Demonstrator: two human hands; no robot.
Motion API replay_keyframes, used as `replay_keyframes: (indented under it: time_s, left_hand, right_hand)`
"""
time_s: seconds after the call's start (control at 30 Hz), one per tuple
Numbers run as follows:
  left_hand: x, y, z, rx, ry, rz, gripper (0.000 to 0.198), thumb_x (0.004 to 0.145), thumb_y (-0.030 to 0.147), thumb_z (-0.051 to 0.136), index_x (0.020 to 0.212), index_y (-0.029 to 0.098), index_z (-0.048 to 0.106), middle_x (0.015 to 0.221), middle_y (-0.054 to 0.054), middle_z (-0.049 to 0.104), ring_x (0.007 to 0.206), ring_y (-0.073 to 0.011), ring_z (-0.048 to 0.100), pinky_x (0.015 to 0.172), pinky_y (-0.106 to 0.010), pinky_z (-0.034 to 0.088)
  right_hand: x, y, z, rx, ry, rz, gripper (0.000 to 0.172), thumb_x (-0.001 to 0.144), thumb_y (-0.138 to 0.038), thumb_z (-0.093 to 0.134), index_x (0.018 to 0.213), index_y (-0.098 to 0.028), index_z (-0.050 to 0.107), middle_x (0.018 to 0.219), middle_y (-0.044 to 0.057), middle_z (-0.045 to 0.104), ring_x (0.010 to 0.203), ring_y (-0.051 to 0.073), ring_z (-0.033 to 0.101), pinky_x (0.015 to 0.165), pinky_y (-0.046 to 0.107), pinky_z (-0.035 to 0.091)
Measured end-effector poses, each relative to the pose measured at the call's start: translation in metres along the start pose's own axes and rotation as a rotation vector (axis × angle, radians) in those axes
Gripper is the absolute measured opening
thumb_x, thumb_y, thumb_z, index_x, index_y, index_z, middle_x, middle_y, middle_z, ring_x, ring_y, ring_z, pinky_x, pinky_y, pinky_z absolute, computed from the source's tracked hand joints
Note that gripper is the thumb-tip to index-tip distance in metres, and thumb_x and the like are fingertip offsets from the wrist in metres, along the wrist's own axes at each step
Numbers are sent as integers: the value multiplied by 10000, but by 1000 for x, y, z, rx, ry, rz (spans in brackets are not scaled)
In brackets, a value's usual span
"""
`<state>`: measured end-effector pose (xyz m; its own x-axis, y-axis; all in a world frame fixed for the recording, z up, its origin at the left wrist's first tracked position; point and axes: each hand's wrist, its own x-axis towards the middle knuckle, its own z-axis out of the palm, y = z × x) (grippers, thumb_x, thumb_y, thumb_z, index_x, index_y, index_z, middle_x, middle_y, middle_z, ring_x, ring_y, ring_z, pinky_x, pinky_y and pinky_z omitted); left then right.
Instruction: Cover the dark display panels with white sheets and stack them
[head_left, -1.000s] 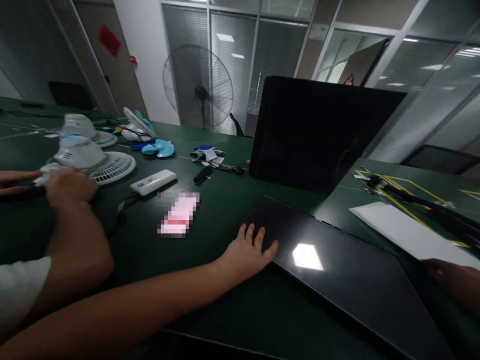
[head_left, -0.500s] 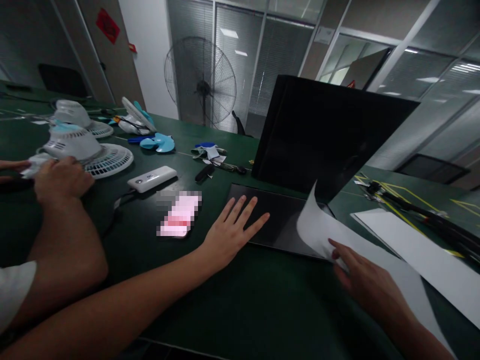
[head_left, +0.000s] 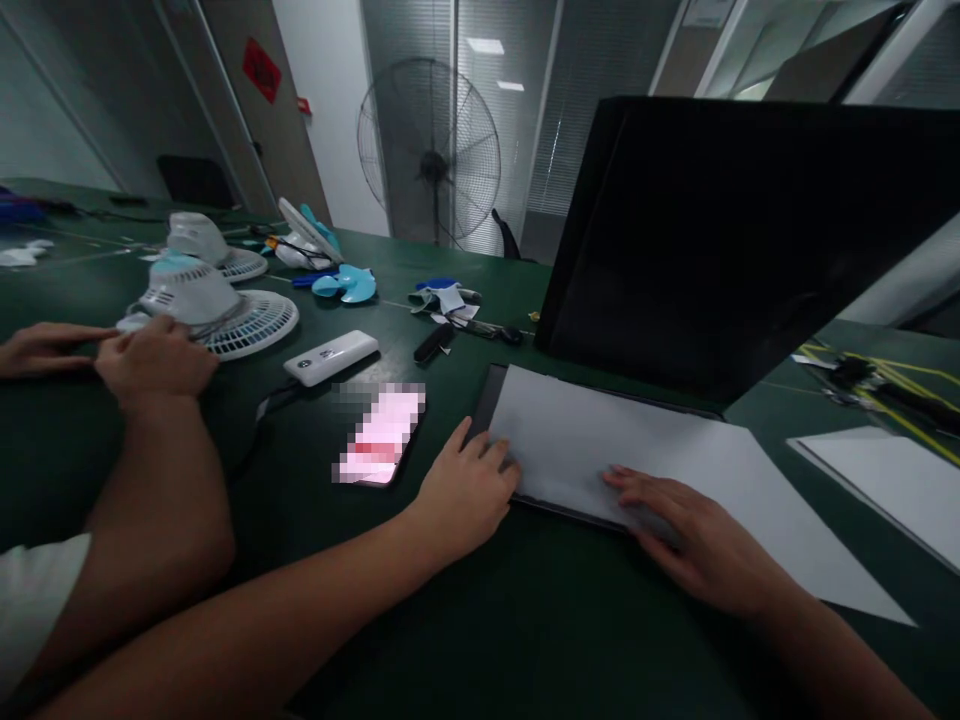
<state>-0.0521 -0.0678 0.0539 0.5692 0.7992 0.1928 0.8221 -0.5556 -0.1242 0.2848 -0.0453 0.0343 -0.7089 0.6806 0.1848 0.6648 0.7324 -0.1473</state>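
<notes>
One sheet (head_left: 577, 425) under two hands (head_left: 465, 492) (head_left: 694, 535)

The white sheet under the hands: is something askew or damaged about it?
Slightly askew, perhaps: the white sheet leaves a dark strip of the black panel bare at the left end, beside the left hand, so it looks misaligned. I see no tear or spill.

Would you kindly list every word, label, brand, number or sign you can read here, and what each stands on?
No text is legible.
Phone screen: pixelated.
White device: dark markings, too small.
Red diamond on the door: dark design, blurred.
Small red wall sign: too small.
White sheet: no lettering visible.
</notes>
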Motion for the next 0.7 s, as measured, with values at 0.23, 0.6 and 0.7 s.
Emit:
replay_keyframes:
  time_s: [0.23,0.6,0.7]
  left_hand:
    - [4,-5,8,-40,-67,-64,515,964,529,569,1372,214,599,1417,-145,610,1252,-373,597,950,-553,541]
    - [1,-6,10,-143,-62,-108,632,934,673,510,1417,268,563,1363,-152,586,1240,-362,569,1009,-569,481]
    - [0,-5,9,-160,-79,-116,627,950,670,473,1415,259,564,1424,-156,546,1325,-382,510,1057,-566,454]
  right_hand:
    - [-3,5,7,-20,1,28,466,958,-421,604,1414,-326,595,1495,18,545,1332,274,553,1070,536,518]
    - [-4,8,6,100,-15,99,402,1002,-389,532,1391,-331,615,1488,14,554,1349,243,538,1087,518,505]
    - [-3,14,10,93,16,145,425,995,-433,529,1394,-317,612,1470,31,571,1351,260,534,1100,544,479]
